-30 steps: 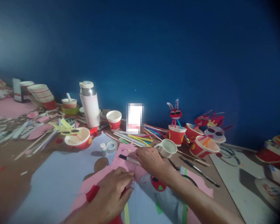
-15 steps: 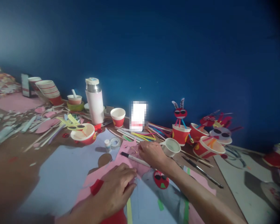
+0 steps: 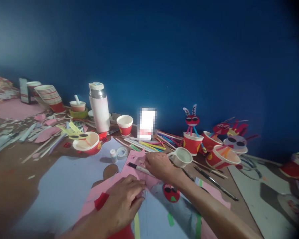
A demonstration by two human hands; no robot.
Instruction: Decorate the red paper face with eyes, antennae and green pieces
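Note:
My left hand (image 3: 126, 200) rests on the pink paper (image 3: 107, 188), fingers curled; whatever lies under its fingertips is hidden. Ahead and to the right, my right hand (image 3: 158, 164) is closed over the pink sheet's far part, and its fingertips are hidden. A marker with a black cap (image 3: 139, 168) lies on the pink paper between the hands, one end by my right hand. Below my right forearm is a red round paper face (image 3: 171, 193) with black eyes, on blue paper. A red paper piece (image 3: 101, 200) touches the left hand's edge.
At the back stand a white bottle (image 3: 99, 111), a paper cup (image 3: 125, 125) and a bright phone (image 3: 146, 123). Colored sticks (image 3: 149, 145) lie before it. A mug (image 3: 181, 157) is beside my right hand. Cups with paper figures (image 3: 193, 142) stand right, stacked cups (image 3: 49, 96) left.
My right hand has moved slightly left over the pink paper and the marker. My left hand stays almost in place. The view has shifted a little.

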